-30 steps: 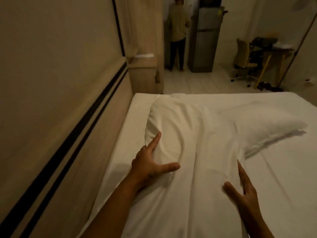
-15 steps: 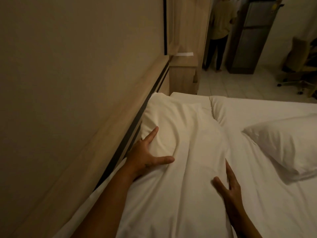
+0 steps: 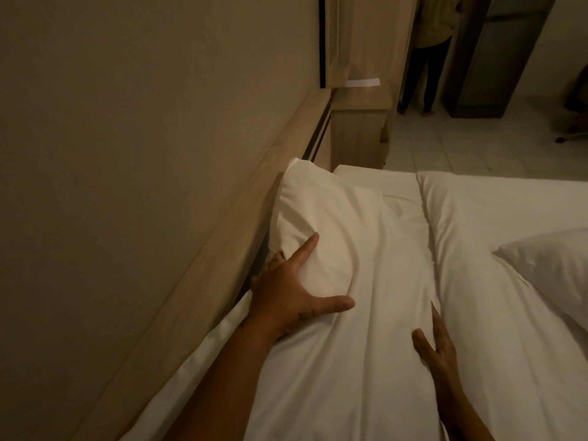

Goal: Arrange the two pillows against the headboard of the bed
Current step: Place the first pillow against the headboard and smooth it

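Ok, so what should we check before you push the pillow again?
1. First pillow touching the headboard: ok at its far corner; near end cannot tell.
2. Left hand spread flat on it: ok.
3. Right hand at its other edge: ok.
4. Second pillow against the headboard: not ok, it lies out on the bed.
5. Sheet smooth: not ok, creased.

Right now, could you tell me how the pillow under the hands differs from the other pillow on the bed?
The near pillow is pressed up against the headboard; the far pillow lies out on the mattress, away from it. The near pillow has the left hand and right hand spread flat on it; the far pillow is untouched. The near pillow shows almost whole, the far one is cut by the frame. Both are white.
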